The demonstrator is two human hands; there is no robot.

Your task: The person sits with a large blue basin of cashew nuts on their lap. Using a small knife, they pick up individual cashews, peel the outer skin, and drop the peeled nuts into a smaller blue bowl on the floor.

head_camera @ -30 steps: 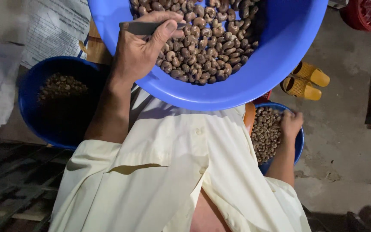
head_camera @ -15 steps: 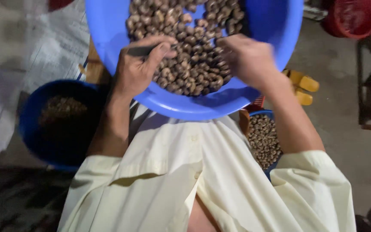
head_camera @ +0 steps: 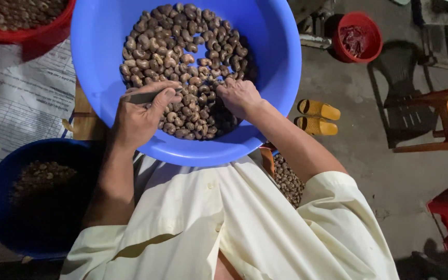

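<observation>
Holding one blade (head_camera: 143,97), two hands (head_camera: 138,119), one basin (head_camera: 99,31)

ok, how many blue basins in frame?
2. A big blue basin of nuts sits on the lap under the left hand and right hand; a dark blue basin stands lower left. Others may be hidden.

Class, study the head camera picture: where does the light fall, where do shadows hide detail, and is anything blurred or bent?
Head view: light falls evenly on the big blue basin, with the nuts sharp; the left hand and right hand are crisp, unblurred; the dark blue tub at lower left sinks into shadow; the stackable chair is dim; no strong glare; the basin rim bulges from wide-angle distortion.
</observation>
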